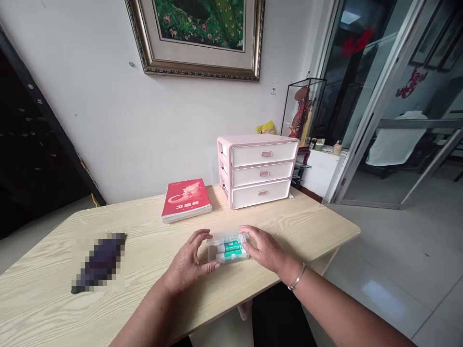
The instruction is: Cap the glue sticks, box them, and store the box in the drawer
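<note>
A small clear plastic box rests on the table in front of me, with several white-and-green tubes lying side by side in it. My left hand curves round the box's left end, its thumb near the front corner and its fingertips by the back corner, spread wide apart. At the right end, my right hand grips the box, thumb over its near side and fingers at the back edge. Whether the right thumb also presses on a tube, I cannot tell.
Behind the box, a red-covered book lies on the wooden table. A pink-and-white drawer unit stands at the back right, its drawers closed. A dark pixelated item lies at the left. The table's front edge is close to my forearms.
</note>
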{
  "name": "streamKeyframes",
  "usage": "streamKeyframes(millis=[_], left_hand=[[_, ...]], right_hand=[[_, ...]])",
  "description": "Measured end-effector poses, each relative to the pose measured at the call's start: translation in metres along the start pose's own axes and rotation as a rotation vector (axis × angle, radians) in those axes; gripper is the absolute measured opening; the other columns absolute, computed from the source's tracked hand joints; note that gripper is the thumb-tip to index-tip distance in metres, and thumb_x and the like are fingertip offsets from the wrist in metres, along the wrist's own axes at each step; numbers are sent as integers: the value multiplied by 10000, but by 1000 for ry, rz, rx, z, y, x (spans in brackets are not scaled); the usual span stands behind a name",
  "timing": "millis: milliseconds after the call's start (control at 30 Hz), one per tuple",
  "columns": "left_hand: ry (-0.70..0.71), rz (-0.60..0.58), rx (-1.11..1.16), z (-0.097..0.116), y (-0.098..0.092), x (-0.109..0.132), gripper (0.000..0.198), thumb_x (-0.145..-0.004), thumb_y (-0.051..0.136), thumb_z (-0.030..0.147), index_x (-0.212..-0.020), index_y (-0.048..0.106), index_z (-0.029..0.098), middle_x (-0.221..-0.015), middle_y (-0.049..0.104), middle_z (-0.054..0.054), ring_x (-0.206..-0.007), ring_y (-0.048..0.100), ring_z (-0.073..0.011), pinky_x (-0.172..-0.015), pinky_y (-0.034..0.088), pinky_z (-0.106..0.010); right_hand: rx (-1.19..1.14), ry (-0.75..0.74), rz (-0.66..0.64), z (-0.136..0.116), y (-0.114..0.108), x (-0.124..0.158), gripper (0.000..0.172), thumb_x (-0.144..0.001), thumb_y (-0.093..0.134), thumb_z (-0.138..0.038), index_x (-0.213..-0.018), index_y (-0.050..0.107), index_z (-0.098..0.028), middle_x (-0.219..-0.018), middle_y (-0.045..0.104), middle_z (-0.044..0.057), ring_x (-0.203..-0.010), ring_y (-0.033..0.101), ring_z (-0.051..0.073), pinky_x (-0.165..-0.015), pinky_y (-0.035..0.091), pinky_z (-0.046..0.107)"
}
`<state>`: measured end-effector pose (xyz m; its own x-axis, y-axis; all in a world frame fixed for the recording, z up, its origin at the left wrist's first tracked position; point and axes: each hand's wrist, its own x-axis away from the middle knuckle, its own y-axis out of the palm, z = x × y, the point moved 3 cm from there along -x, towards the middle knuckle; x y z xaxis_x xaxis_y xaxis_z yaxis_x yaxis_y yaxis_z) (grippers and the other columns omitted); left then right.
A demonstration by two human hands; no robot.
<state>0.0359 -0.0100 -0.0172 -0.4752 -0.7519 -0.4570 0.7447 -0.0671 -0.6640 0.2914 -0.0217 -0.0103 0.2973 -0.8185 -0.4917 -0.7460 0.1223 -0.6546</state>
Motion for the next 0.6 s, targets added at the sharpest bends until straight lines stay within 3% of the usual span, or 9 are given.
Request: streamKeyframes(millis=[100,267,500,600], left_hand=[[66,-60,-129,5,5,3,531,-802,725,446,-1271,586,241,-1412,521,-134,-1295,514,-318,-1051,471,-438],[108,-120,-325,7,13,0,321,-906,614,374,-1178,698,227,-1323,632,-128,-1274,558,-310,-1025,516,-434],[304,-78,-422,0,17,7,378,-917,564,220,-1286,648,225,-1343,630,-103,-1289,552,-294,-1007,553,-437],[334,-82,-460,6,16,8,427,-918,604,303,-1337,605,223,-1367,610,-107,-1320,521,-289,-1047,528,-438]], right_hand=[[107,-118,-96,-5,-8,21,450,-882,609,-234,-1331,567,-220,-1448,530,101,-1343,483,239,-1133,395,424],[208,-189,-94,2,-1,33,455,-933,574,-238,-1388,544,-230,-1486,495,101,-1394,429,247,-1157,393,458],[301,-264,-38,5,10,34,422,-944,530,-157,-1363,570,-186,-1443,540,116,-1398,425,268,-1154,409,481],[298,-243,-50,-1,8,37,474,-924,582,-214,-1392,538,-156,-1471,500,146,-1390,435,289,-1146,416,485]])
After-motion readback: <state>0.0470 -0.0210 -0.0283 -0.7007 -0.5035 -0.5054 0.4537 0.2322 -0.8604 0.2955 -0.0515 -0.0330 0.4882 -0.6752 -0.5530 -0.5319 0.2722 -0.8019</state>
